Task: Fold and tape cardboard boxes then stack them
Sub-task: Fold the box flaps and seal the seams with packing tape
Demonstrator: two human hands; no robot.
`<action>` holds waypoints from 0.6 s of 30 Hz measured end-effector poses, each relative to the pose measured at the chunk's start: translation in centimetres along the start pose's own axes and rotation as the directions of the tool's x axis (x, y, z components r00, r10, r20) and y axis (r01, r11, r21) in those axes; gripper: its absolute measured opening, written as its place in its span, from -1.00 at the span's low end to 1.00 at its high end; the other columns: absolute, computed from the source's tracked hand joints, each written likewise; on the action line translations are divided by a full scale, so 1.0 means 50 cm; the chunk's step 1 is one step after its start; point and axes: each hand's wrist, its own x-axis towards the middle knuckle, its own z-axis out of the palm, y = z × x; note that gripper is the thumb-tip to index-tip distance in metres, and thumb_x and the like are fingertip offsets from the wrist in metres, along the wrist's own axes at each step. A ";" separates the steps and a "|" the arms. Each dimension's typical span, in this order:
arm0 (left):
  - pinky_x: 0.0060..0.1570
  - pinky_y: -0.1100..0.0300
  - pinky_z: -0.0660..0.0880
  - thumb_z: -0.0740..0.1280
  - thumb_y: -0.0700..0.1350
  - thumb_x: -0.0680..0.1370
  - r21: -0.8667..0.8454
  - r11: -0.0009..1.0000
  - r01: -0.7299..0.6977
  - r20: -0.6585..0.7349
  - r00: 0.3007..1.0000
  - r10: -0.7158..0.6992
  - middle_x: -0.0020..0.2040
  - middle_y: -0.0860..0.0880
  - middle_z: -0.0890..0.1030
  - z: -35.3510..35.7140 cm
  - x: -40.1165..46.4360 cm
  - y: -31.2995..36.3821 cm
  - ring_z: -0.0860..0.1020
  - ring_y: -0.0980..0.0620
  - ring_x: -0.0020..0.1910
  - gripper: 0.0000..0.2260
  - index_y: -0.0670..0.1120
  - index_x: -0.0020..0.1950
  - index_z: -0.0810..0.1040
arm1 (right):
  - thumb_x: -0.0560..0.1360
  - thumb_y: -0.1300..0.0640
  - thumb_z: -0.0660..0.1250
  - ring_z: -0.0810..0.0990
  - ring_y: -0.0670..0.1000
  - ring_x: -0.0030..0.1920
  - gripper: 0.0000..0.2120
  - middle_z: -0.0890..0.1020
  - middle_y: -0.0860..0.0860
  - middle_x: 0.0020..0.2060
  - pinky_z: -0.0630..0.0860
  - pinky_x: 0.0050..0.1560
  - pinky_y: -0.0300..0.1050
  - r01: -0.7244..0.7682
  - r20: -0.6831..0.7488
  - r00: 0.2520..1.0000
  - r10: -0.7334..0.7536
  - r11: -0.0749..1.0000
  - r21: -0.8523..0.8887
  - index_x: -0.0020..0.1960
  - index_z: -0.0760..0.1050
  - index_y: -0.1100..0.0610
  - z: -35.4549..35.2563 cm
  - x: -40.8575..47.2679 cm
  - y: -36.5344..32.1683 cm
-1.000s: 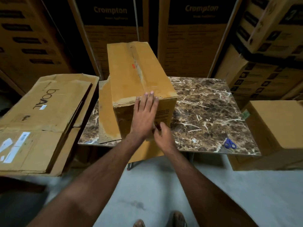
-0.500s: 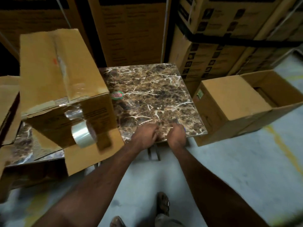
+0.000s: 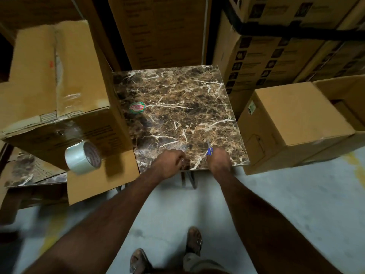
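Note:
A folded cardboard box [image 3: 59, 80] stands on the left part of the marble table [image 3: 177, 99], its top seam taped. A roll of clear tape [image 3: 83, 157] hangs from a strip stuck to the box's near face. At the table's near edge my right hand [image 3: 218, 160] grips blue-handled scissors [image 3: 209, 150], whose blade points away from me. My left hand [image 3: 169, 163] lies beside it on the table edge with fingers curled, and nothing shows in it.
A closed cardboard box [image 3: 292, 123] stands on the floor right of the table, with an open box [image 3: 347, 99] behind it. Stacked printed cartons [image 3: 266, 56] wall in the back. A round sticker [image 3: 137, 107] is on the tabletop. My sandalled feet [image 3: 167, 252] stand on grey floor.
My hands left the box's near face and went right to the table's near edge. My right hand took hold of the scissors. The tape roll now dangles from the box.

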 end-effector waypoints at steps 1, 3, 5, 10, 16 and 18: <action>0.11 0.03 0.52 0.26 -0.19 0.58 -0.001 1.000 0.009 -0.007 1.000 -0.009 0.16 -0.16 0.66 -0.003 -0.001 0.002 0.59 -0.15 0.13 -0.75 -0.14 0.21 0.62 | 0.53 0.21 0.42 0.62 0.16 0.08 -0.74 0.62 0.16 0.09 0.56 0.01 -0.05 -0.013 0.029 1.000 0.012 1.000 0.017 0.20 0.54 0.20 -0.002 0.006 -0.002; 0.16 0.06 0.49 0.26 -0.20 0.60 -0.006 1.000 0.022 -0.032 0.999 -0.022 0.21 -0.16 0.64 -0.008 -0.002 0.003 0.57 -0.15 0.18 -0.73 -0.16 0.26 0.60 | 0.52 0.28 0.39 0.62 0.18 0.09 -0.76 0.62 0.18 0.08 0.55 0.00 -0.05 -0.023 0.065 0.998 0.022 1.000 0.016 0.18 0.53 0.22 -0.005 0.012 -0.002; 0.20 0.09 0.46 0.26 -0.20 0.61 -0.012 0.999 0.034 -0.049 0.998 -0.034 0.25 -0.16 0.62 -0.009 -0.011 0.005 0.55 -0.14 0.23 -0.72 -0.17 0.30 0.58 | 0.56 0.27 0.35 0.61 0.13 0.03 -0.79 0.62 0.18 0.08 0.50 -0.07 -0.10 0.019 0.119 0.993 -0.013 0.998 -0.054 0.19 0.53 0.24 -0.009 0.002 0.003; 0.15 0.07 0.48 0.25 -0.14 0.63 -0.015 0.997 0.074 -0.107 0.991 -0.075 0.23 -0.15 0.62 -0.067 -0.025 0.009 0.56 -0.13 0.19 -0.72 -0.14 0.31 0.57 | 0.61 0.15 0.30 0.55 0.02 -0.13 -0.89 0.60 0.03 -0.08 0.43 -0.20 -0.15 0.210 0.144 0.966 -0.213 0.977 0.034 0.11 0.50 0.01 -0.036 -0.009 -0.030; 0.10 0.05 0.53 0.26 -0.11 0.62 -0.141 0.974 0.180 -0.243 0.947 -0.210 0.19 -0.10 0.65 -0.110 -0.070 -0.034 0.60 -0.08 0.14 -0.73 -0.12 0.28 0.59 | 0.57 0.09 0.29 0.61 0.15 -0.13 -0.86 0.61 0.06 -0.19 0.36 -0.22 -0.10 0.473 0.149 0.855 -0.497 0.864 0.169 -0.02 0.58 0.13 -0.007 -0.044 -0.185; 0.15 0.09 0.51 0.31 -0.08 0.61 -0.198 0.961 0.194 -0.279 0.929 -0.245 0.25 -0.10 0.62 -0.115 -0.081 -0.044 0.58 -0.08 0.20 -0.66 -0.12 0.37 0.52 | 0.51 0.07 0.30 0.60 0.15 -0.12 -0.85 0.60 0.08 -0.15 0.41 -0.20 -0.09 0.518 0.180 0.815 -0.551 0.831 0.201 -0.09 0.58 0.14 0.006 -0.045 -0.215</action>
